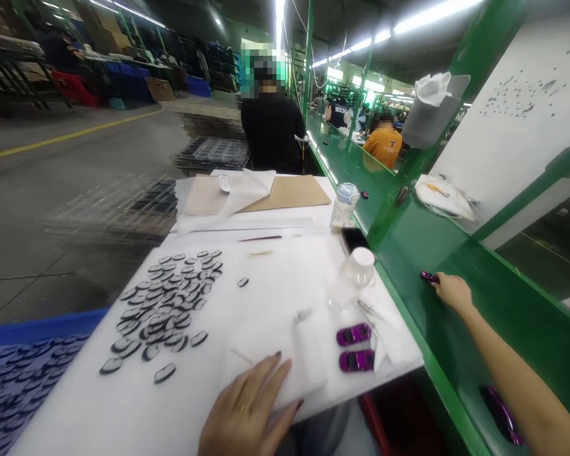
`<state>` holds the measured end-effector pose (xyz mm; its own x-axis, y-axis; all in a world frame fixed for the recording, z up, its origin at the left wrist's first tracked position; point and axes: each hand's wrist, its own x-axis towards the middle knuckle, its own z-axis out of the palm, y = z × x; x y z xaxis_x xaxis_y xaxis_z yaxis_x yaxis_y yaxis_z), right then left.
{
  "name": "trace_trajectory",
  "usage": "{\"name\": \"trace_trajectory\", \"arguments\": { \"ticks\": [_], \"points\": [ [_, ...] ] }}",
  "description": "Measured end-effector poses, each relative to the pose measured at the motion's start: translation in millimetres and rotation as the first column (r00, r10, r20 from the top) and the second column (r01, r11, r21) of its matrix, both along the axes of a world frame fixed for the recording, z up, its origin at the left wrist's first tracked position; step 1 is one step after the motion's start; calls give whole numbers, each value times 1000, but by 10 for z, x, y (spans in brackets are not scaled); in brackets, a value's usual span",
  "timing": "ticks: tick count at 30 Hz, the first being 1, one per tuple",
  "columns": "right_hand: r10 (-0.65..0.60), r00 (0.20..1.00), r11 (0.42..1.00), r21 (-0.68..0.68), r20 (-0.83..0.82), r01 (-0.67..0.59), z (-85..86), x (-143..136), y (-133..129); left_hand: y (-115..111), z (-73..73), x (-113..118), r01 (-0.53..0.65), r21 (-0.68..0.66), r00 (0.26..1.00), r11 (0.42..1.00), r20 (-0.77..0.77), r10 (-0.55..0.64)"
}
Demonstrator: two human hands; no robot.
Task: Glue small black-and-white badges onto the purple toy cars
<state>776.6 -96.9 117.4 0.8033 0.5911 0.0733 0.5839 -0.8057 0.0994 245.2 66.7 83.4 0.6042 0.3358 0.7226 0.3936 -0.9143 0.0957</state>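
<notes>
My left hand [249, 408] lies flat near the front edge of the white tabletop [266, 297], fingers stretched out beside a thin stick [242, 356]. My right arm reaches over the green ledge [408, 247], where my right hand [453, 292] grips a small purple toy car [429, 277] by its end. Two more purple toy cars, an upper one [354, 334] and a lower one [356, 361], sit side by side at the table's right. Another purple toy car [501, 415] rests on the ledge under my right forearm. Many small dark-edged pieces [171, 297] are spread across the left of the table.
A clear bottle with a pink cap [362, 258], a phone [354, 240] and a blue-lidded cup [345, 202] line the table's right edge. Cardboard [294, 192] covers the far end. A blue bin [38, 329] stands left. A person in black [273, 133] sits ahead.
</notes>
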Motion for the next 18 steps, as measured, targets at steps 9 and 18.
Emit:
{"name": "trace_trajectory", "arguments": {
  "ticks": [9,18],
  "points": [
    [712,702,630,455,-14,-629,251,-2431,29,-96,142,39,-5,-223,999,975,-51,-7],
    [860,487,390,811,-152,-436,175,-3249,982,-255,108,15,84,-340,983,937,180,-23]
  ]
}}
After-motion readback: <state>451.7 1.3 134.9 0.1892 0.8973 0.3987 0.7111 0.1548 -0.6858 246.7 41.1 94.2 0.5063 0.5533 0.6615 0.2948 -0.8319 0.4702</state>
